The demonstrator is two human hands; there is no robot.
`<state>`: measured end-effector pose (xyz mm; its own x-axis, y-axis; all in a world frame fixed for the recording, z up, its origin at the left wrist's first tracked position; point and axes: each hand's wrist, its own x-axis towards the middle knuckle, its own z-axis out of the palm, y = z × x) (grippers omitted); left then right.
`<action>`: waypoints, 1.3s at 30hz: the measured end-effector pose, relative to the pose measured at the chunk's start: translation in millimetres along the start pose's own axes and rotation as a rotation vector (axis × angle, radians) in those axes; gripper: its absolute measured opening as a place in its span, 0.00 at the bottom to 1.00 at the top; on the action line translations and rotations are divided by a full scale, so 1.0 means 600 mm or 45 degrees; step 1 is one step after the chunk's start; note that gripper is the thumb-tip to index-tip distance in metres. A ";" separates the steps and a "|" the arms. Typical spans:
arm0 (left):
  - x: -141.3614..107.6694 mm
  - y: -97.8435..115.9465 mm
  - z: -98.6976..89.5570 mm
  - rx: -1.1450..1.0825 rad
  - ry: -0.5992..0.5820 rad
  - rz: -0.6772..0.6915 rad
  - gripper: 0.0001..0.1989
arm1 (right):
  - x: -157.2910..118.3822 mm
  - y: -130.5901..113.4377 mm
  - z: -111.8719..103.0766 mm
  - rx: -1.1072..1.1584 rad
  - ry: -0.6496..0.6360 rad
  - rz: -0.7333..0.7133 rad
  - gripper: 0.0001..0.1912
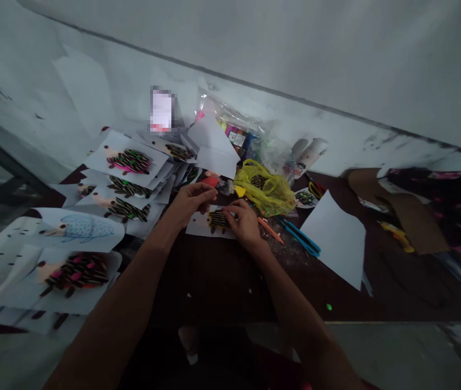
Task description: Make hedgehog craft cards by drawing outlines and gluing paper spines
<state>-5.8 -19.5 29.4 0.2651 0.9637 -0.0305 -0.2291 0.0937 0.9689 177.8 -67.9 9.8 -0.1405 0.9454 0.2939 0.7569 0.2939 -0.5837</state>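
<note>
Paper hedgehog [217,219] lies on a white sheet at 12 o'clock from the body, between both hands, on a dark wood table [214,284]. Far left, at 9 to 10 o'clock, is a loose pile of hedgehog sheets [130,187]: about eight hedgehogs are visible, one only a blue outline, and the count is rough because the sheets overlap. Left hand [192,203] is raised just over the sheet, fingers pinched together; cannot tell if they hold anything small. Right hand [246,222] sits on the sheet, fingers curled and touching the hedgehog's right end, with no clear grasp. Right of the hands are 1 yellow bag [265,189] with dark strips inside at 1 o'clock, 1 orange pencil [270,230], 1 teal tool [301,237], 1 blank sheet [336,233] and 1 brown card [396,208] at 2 to 3 o'clock. Risks: a hand slip could shift dark strips if they are not yet fixed; pile sheets hanging over the table edge could slide off if bumped by the left arm.
</note>
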 end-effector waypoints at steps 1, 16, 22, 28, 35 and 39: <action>0.000 0.000 0.000 0.002 -0.001 0.002 0.13 | 0.000 0.000 0.000 -0.005 -0.003 0.000 0.10; 0.001 -0.001 -0.002 0.046 -0.033 -0.009 0.10 | 0.004 0.005 0.008 -0.100 -0.015 0.002 0.05; 0.002 -0.002 -0.002 0.087 -0.038 -0.015 0.09 | 0.003 0.003 0.004 -0.117 -0.002 -0.028 0.09; 0.000 -0.001 0.001 0.120 -0.035 -0.007 0.09 | 0.004 0.005 0.008 -0.106 -0.001 -0.007 0.07; -0.001 -0.001 0.003 0.143 -0.028 -0.021 0.09 | 0.007 0.008 0.011 -0.088 0.012 0.013 0.06; -0.003 0.001 0.004 0.125 -0.035 -0.048 0.11 | 0.008 0.007 0.011 -0.107 -0.006 0.022 0.07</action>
<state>-4.1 -22.1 30.9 0.2980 0.9526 -0.0615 -0.1260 0.1032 0.9867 175.8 -61.2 3.7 -0.1297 0.9511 0.2803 0.8100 0.2647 -0.5233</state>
